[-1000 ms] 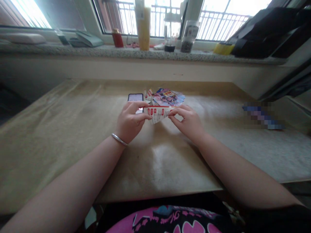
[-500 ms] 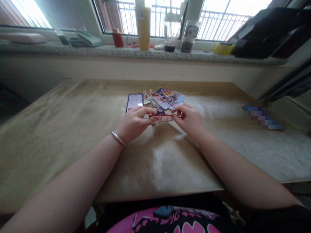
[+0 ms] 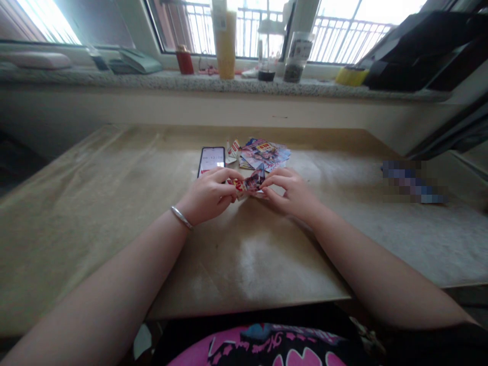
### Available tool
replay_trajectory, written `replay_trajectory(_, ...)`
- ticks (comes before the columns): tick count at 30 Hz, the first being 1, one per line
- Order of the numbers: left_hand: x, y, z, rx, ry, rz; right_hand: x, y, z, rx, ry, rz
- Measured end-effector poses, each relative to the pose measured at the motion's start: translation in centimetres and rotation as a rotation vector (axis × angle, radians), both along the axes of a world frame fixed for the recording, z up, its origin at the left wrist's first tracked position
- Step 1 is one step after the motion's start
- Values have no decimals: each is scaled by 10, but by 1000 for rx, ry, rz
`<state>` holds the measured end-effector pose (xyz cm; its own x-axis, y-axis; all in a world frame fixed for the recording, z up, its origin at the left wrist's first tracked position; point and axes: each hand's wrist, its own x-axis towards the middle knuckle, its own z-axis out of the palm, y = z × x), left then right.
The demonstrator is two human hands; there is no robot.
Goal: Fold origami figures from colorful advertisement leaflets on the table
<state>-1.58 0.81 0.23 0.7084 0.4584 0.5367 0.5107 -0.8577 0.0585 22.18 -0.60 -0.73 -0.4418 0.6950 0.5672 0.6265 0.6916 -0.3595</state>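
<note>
Between my hands, just above the table, is a small piece of printed paper (image 3: 254, 180), partly folded, with a dark picture on one face and red lettering on white on the other. My left hand (image 3: 213, 193) pinches its left end between thumb and fingers. The right end is pinched by my right hand (image 3: 287, 190). Fingers hide both ends. Right behind lies a fanned pile of printed paper sheets (image 3: 267, 152). A folded white and red paper piece (image 3: 233, 151) stands to the left of that pile. Beyond my left fingers a phone (image 3: 212, 158) with a lit screen lies flat.
The beige table (image 3: 114, 218) reaches to the wall below a stone windowsill (image 3: 152, 79). On the sill stand a tall yellow container (image 3: 225, 46), a red bottle (image 3: 184, 60) and a clear jar (image 3: 297, 58). A blurred-out bluish strip (image 3: 414, 182) lies at the table's right.
The held paper has turned and folded: its lettered strip faced me before, and now the dark picture stands up between my fingers. My left hand has shifted slightly left.
</note>
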Motion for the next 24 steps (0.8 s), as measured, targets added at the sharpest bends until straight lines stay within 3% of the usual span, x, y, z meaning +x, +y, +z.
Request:
replay_trajectory(10, 5, -5, 7, -44, 42, 129, 1, 0, 4, -133, -108, 144)
replay_trajectory(15, 3, 0, 2, -112, 93, 211, 6, 2, 6, -112, -184, 245)
replay_trajectory(24, 11, -7, -8, -75, 95, 301, 7, 3, 2, -83, -200, 232)
